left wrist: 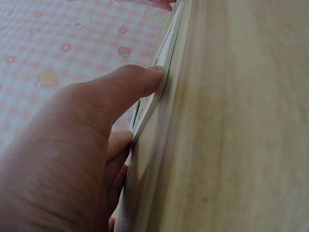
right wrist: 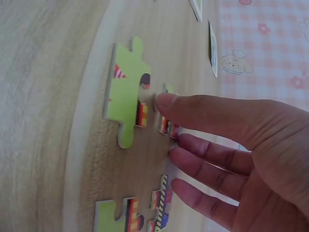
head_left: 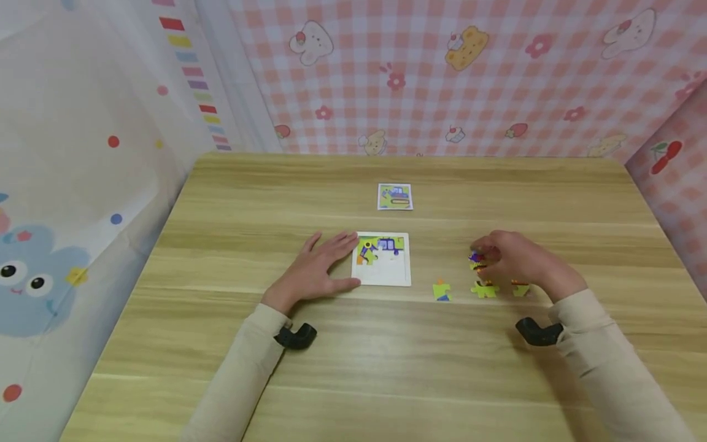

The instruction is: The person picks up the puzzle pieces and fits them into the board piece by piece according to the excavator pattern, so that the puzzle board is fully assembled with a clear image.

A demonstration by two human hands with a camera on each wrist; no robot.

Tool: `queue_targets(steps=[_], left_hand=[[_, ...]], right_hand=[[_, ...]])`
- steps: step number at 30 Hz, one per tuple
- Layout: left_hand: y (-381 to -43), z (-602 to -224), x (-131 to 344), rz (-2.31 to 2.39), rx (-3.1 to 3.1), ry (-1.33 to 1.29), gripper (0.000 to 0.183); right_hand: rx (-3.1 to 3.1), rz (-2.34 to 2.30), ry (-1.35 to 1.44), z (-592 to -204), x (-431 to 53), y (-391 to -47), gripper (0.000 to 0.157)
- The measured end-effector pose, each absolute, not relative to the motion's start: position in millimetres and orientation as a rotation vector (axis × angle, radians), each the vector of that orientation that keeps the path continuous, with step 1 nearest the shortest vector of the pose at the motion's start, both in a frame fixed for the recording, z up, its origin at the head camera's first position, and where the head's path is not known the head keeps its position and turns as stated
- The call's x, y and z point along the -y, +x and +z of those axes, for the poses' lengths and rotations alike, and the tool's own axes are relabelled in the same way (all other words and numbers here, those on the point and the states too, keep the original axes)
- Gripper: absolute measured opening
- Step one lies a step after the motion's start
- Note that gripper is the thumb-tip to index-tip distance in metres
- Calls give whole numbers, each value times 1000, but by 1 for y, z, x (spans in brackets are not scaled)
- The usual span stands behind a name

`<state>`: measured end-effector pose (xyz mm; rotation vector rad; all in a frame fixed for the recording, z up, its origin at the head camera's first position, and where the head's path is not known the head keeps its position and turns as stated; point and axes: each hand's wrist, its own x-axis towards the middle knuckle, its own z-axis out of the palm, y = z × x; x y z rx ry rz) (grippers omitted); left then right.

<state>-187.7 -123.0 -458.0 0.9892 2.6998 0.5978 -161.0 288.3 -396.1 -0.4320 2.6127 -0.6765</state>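
Note:
In the head view my left hand rests at the left side of a white-bordered puzzle board, partly filled with a purple and green picture. Its thumb and fingers are spread, touching the board's edge, as the left wrist view also shows. My right hand is over the loose pieces, thumb and fingertips around a colourful puzzle piece. That piece is partly covered by the thumb in the right wrist view. Nearest to this hand lie a green piece and another striped-edge piece.
Between board and right hand lies a green piece with a blue corner. A small picture card lies farther back on the wooden table. Another striped piece is near the right fingers. A checked cloth hangs behind the table.

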Motion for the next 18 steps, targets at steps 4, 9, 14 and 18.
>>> queue_targets(steps=[4,9,14,18], left_hand=[[-188,-458,123,602,-2700,997,91],[-186,-457,124,613,-2698,994,92],[-186,-456,124,601,-2693,985,92],[-187,-456,124,598,-2695,983,92]], right_hand=[[-2621,-679,-434,-397,-289,-162,53],[-2627,-694,-421,-399,-288,-163,53],[-2638,-726,-400,-399,-288,-163,53],[-2647,-747,-386,-399,-287,-164,52]])
